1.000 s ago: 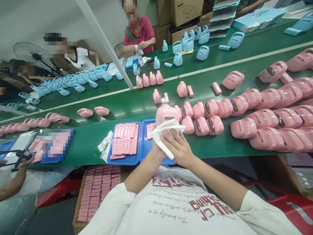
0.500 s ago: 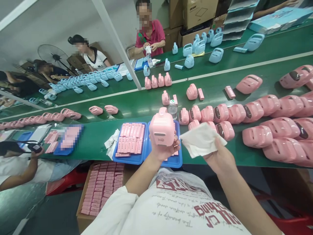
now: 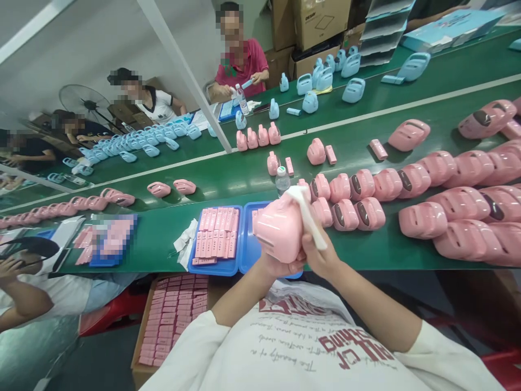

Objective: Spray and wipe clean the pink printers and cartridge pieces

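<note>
My left hand (image 3: 277, 266) grips a glossy pink plastic housing (image 3: 280, 231) from below, tilted above the bench edge. A dark slot shows on its face. In my right hand (image 3: 321, 259) is a folded white cloth (image 3: 312, 220), lying against the housing's right side and top. My right fingers are partly hidden behind the cloth and housing. Under the housing is a blue tray (image 3: 249, 250), mostly covered from view. Left of it, another blue tray (image 3: 195, 266) holds pink rectangular pieces (image 3: 220, 233) in rows.
Rows of pink housings (image 3: 423, 220) fill the bench at right. A clear bottle (image 3: 282, 182) stands behind my hands. Light blue housings (image 3: 323, 79) sit across the green bench, where several people work. A carton (image 3: 140, 326) of pink pieces is below. Crumpled white cloth (image 3: 186, 241) lies left.
My right hand has moved left and brought the cloth against the housing. The housing has tilted and turned in my left hand. The person opposite now holds up a blue piece.
</note>
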The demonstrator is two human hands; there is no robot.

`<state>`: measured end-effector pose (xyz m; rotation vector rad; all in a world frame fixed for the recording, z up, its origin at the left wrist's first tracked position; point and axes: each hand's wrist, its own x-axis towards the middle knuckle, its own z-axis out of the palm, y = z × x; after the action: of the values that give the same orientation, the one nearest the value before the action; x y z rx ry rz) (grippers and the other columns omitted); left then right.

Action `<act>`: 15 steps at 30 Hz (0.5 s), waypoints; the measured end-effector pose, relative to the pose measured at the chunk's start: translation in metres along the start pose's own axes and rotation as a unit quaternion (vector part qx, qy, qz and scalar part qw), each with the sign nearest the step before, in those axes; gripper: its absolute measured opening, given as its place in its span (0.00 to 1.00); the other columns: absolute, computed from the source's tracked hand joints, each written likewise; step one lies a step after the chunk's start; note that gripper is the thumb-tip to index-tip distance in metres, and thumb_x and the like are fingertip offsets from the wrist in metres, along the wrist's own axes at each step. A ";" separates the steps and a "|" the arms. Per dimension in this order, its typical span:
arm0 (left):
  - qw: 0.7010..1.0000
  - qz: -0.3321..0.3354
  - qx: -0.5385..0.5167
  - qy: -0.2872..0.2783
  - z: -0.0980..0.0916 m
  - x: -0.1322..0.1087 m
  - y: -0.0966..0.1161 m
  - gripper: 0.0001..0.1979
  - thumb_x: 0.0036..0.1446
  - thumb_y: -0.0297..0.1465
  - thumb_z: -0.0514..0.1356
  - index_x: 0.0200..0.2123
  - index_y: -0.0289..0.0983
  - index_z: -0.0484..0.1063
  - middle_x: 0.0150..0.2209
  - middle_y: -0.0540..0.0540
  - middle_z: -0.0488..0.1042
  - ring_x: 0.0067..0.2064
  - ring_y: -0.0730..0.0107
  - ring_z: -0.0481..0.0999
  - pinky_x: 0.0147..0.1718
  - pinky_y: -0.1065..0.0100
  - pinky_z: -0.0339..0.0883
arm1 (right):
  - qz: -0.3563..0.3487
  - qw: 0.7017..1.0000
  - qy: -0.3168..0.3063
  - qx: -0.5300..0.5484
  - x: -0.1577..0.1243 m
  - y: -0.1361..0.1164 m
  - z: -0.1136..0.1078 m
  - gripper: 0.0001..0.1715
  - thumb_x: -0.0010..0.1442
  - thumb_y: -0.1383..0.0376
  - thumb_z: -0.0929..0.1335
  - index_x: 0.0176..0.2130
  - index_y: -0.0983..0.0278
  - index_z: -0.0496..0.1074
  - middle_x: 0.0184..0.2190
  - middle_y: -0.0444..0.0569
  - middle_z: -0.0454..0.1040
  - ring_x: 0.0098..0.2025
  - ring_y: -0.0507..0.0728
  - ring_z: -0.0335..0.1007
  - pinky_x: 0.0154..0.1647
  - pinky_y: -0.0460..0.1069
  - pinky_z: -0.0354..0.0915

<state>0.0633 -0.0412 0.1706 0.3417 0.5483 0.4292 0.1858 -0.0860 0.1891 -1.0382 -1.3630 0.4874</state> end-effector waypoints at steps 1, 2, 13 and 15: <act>0.999 -0.039 0.000 -0.016 -0.002 -0.001 0.001 0.25 0.53 0.53 0.56 0.35 0.35 0.73 0.20 0.46 0.67 0.17 0.72 0.61 0.18 0.68 0.52 | 0.056 0.997 -0.009 0.045 0.001 0.002 -0.002 0.33 0.64 0.44 0.59 0.58 0.58 0.70 0.54 0.52 0.73 0.61 0.65 0.65 0.63 0.62 0.62; 0.997 -0.069 -0.007 -0.025 -0.003 -0.003 0.003 0.23 0.54 0.51 0.56 0.33 0.36 0.72 0.18 0.48 0.63 0.14 0.75 0.56 0.16 0.69 0.50 | 0.107 0.990 -0.012 0.094 0.001 0.004 -0.003 0.32 0.62 0.43 0.61 0.55 0.59 0.72 0.50 0.52 0.76 0.57 0.64 0.69 0.61 0.61 0.65; 0.985 0.144 0.082 0.049 -0.003 -0.018 0.034 0.33 0.36 0.47 0.68 0.45 0.37 0.72 0.38 0.41 0.77 0.38 0.55 0.78 0.35 0.61 0.70 | 0.323 0.867 0.229 0.302 0.018 0.028 -0.031 0.24 0.56 0.48 0.70 0.46 0.60 0.75 0.47 0.49 0.78 0.58 0.62 0.69 0.51 0.57 0.73; 0.951 0.209 0.219 0.055 0.001 -0.023 0.046 0.34 0.32 0.39 0.72 0.48 0.39 0.73 0.43 0.42 0.77 0.47 0.50 0.76 0.45 0.56 0.69 | 0.333 0.877 0.201 0.283 0.020 0.028 -0.037 0.24 0.54 0.47 0.71 0.43 0.60 0.75 0.46 0.48 0.78 0.57 0.62 0.69 0.52 0.57 0.73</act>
<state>0.0326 -0.0124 0.2006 0.8744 0.6815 0.7407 0.2319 -0.0673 0.1813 -1.0134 -0.4047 1.0429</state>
